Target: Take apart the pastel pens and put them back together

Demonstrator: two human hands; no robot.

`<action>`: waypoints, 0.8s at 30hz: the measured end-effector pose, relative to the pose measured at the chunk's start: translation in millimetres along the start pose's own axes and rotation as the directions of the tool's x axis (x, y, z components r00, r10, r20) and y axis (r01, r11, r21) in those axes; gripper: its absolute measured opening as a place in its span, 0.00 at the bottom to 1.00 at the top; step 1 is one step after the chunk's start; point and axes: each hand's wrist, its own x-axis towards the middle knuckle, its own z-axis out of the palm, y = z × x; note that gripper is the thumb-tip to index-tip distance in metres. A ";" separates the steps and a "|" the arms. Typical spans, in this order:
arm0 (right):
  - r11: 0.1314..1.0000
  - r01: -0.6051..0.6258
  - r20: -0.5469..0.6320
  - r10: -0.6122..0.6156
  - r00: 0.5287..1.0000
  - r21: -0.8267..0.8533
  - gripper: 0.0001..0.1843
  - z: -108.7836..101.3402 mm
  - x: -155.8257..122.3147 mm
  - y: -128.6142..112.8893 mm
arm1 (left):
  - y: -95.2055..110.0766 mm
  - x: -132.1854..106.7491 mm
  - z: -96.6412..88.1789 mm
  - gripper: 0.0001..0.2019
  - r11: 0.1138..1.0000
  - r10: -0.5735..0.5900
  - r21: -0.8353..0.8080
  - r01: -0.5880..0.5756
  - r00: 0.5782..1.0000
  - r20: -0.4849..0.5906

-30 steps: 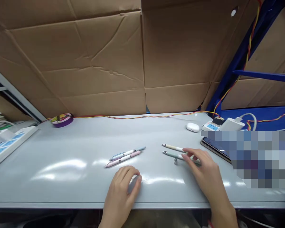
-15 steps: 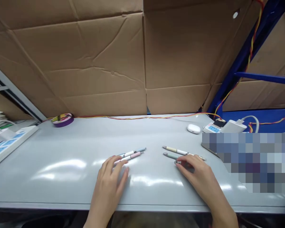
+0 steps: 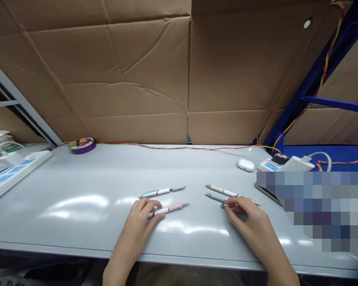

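The left hand [image 3: 140, 222] pinches the pink pen [image 3: 170, 208] and holds it low over the table [image 3: 77, 222], just in front of the blue pen [image 3: 162, 192], which lies untouched. The right hand [image 3: 250, 220] closes its fingertips on the green pen [image 3: 216, 197], beside the beige pen [image 3: 222, 190]. Two pens are in hand; two lie waiting. Farther off sit a white earbud case [image 3: 245, 165] and a purple tape roll [image 3: 82, 145].
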 end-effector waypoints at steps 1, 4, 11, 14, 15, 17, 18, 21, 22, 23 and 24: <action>1.000 -0.002 -0.033 0.002 0.999 0.014 0.06 -0.8 -0.3 0.4 | 0.6 -0.4 -1.0 0.07 1.000 -0.001 -0.010 0.001 1.000 0.000; 0.994 -0.068 -0.186 0.083 0.979 0.089 0.07 -3.9 -2.2 0.7 | 2.1 -4.4 -4.6 0.09 0.997 0.012 -0.077 -0.015 0.999 -0.036; 0.791 -0.054 -0.323 0.310 0.894 0.609 0.08 8.4 -14.7 -40.4 | 3.6 -18.9 -5.1 0.08 0.977 -0.010 -0.213 -0.008 0.997 -0.083; 0.680 -0.023 -0.227 0.277 0.934 0.733 0.06 22.2 -20.2 -64.4 | 6.0 -21.3 -3.6 0.09 0.969 -0.021 -0.248 -0.002 0.996 -0.088; 0.666 -0.033 -0.198 0.268 0.943 0.745 0.05 25.7 -21.4 -69.0 | 6.8 -21.5 -3.4 0.09 0.967 -0.018 -0.255 -0.005 0.996 -0.089; 0.668 -0.059 -0.154 0.255 0.955 0.742 0.05 30.0 -22.4 -72.2 | 7.7 -21.7 -3.5 0.08 0.966 -0.005 -0.257 -0.019 0.996 -0.093; 0.681 -0.071 -0.137 0.247 0.959 0.729 0.05 31.0 -22.4 -71.7 | 7.8 -21.7 -3.7 0.07 0.966 0.003 -0.256 -0.027 0.995 -0.096; 0.744 -0.081 -0.109 0.203 0.973 0.663 0.04 32.6 -21.2 -68.0 | 6.1 -21.1 -4.3 0.06 0.970 0.033 -0.236 -0.053 0.995 -0.090; 0.768 -0.074 -0.099 0.176 0.979 0.636 0.03 33.4 -20.6 -67.6 | 5.3 -20.8 -4.5 0.06 0.972 0.047 -0.225 -0.064 0.996 -0.077; 0.790 -0.064 -0.089 0.147 0.985 0.609 0.02 34.6 -20.1 -67.8 | 4.5 -20.4 -4.6 0.07 0.974 0.063 -0.213 -0.075 0.996 -0.062; 0.809 -0.052 -0.079 0.121 0.990 0.586 0.02 36.2 -19.7 -68.7 | 3.9 -20.0 -4.7 0.07 0.976 0.080 -0.202 -0.087 0.996 -0.044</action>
